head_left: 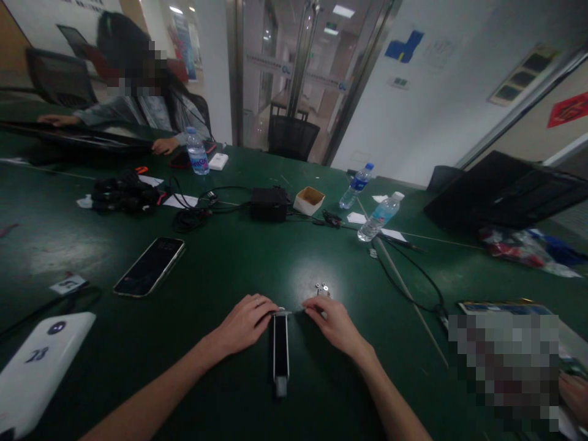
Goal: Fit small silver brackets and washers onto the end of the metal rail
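A narrow black-and-silver metal piece [280,349] lies lengthwise on the table in front of me, with a grey block at its near end. Across its far end sits a thin silver crosspiece [283,313]. My left hand [248,321] has its fingers pressed together on the left end of that crosspiece. Just to the right, my right hand [331,321] pinches a small thin piece, too blurred to name. Several small metal parts [324,288] lie right behind the right hand, partly hidden by it.
A phone [149,267] lies left, a white numbered power bank [43,373] nearer. Cables, a black box [269,204], an open paper box [309,200] and water bottles [380,216] stand behind. Another person [138,98] sits far left; another's hand [573,392] shows at right.
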Demonstrator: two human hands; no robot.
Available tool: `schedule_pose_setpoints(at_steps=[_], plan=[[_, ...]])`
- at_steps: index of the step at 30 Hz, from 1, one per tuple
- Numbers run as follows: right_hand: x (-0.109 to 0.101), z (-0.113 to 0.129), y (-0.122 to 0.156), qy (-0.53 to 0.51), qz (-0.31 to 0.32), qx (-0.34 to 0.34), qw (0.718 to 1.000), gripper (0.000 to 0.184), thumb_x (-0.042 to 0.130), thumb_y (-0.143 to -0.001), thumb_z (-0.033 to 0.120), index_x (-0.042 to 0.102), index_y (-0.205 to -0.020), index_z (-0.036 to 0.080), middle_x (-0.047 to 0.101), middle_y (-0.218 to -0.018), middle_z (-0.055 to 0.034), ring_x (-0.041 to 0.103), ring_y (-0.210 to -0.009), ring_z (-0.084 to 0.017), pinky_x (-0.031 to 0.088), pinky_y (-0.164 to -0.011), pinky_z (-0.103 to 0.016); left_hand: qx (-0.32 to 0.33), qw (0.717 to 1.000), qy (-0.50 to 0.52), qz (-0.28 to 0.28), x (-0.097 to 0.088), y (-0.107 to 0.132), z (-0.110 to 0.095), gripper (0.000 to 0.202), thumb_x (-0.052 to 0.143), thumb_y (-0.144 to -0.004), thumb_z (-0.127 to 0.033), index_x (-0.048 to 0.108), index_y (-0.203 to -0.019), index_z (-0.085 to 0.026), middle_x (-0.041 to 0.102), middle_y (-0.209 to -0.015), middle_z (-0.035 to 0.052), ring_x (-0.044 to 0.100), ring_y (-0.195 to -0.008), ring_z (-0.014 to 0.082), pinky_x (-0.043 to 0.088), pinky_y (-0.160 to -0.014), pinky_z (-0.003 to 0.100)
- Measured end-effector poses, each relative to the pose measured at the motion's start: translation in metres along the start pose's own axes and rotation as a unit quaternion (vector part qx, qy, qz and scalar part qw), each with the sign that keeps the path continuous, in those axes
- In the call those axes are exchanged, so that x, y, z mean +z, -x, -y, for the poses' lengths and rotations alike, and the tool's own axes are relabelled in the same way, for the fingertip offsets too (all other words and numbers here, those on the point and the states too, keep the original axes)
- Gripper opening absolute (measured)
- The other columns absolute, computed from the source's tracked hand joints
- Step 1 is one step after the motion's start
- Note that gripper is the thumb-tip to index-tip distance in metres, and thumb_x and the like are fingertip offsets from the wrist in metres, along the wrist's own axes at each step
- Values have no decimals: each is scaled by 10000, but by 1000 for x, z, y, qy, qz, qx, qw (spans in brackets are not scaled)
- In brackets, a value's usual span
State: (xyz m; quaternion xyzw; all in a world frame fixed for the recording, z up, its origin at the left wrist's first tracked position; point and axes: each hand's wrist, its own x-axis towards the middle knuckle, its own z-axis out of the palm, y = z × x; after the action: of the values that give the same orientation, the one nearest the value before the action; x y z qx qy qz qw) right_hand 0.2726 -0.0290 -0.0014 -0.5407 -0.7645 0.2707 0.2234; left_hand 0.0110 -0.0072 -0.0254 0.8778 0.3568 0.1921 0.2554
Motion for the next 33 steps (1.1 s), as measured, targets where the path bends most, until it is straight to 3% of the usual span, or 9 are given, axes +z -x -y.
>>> schedule_pose_setpoints(at_steps=[5,24,33], plan=[[21,8,-3,-13,-11,-21,1000,166,507,-920,197,659,-981,213,647,-898,-44,614,-800,-166,497,-752,-302,9,1000,-8,-3,0,-1,-1,262,471,-948,-151,603,-1164,-217,639,-1118,50,578,-1012,206,448,-878,350],[18,13,-3,-35,23,-30,999,166,556,-905,179,682,-1008,209,672,-933,-45,634,-826,-167,508,-765,-292,16,1000,-20,12,0,0,1,279,481,-947,-138,598,-1188,-220,598,-1140,57,559,-1009,210,432,-860,338],[47,4,-2,-67,-35,-40,996,204,561,-905,243,662,-1079,204,699,-941,-55,649,-790,-164,536,-728,-285,31,999,-28,13,-1,0,0,282,479,-944,-124,617,-1173,-213,609,-1124,65,564,-994,207,436,-841,331]])
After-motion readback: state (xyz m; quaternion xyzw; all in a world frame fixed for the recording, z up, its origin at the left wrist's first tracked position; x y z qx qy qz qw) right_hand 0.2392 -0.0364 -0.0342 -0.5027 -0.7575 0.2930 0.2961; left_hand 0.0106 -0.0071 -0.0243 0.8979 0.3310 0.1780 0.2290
